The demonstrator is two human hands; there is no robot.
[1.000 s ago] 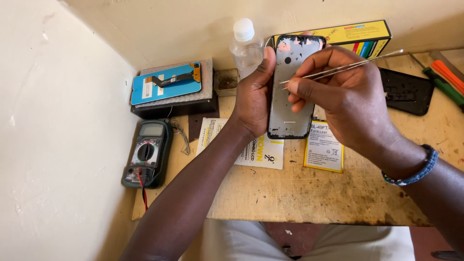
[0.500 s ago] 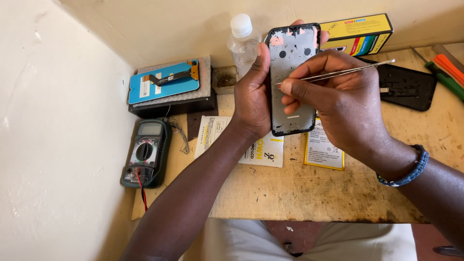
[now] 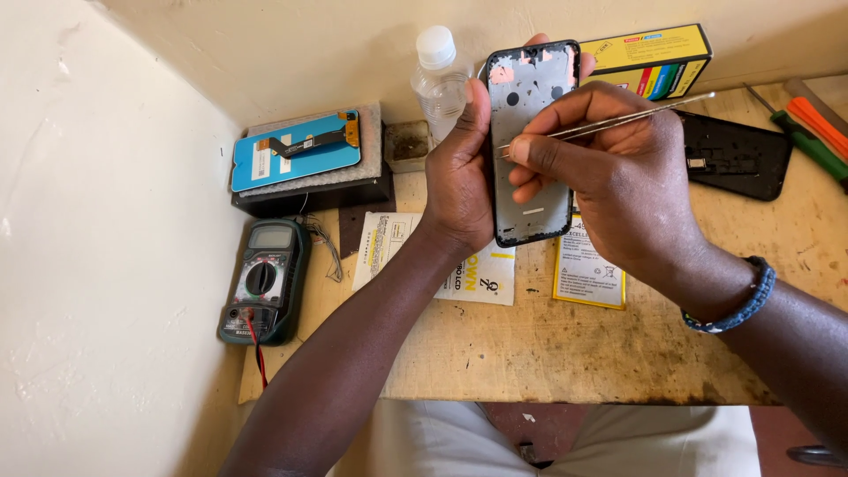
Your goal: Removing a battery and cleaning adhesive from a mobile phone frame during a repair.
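In the head view, the left hand (image 3: 459, 181) gripped the phone frame (image 3: 530, 141) by its left edge, holding it upright above the wooden table (image 3: 565, 353), long axis running away from the person. The right hand (image 3: 609, 177) pinched metal tweezers (image 3: 609, 124), lying crosswise, tips touching the frame's left side beside the left thumb.

Yellow box (image 3: 652, 55): long carton with coloured stripes, back edge of the wooden table (image 3: 565, 353).
Blue panel (image 3: 296, 150): flat rectangle with white label, back left corner.
Meter screen (image 3: 270, 237): small grey display, left edge.
White sheet (image 3: 397, 252): printed, mid-table.
Yellow-edged label (image 3: 590, 276): white rectangle beside it.
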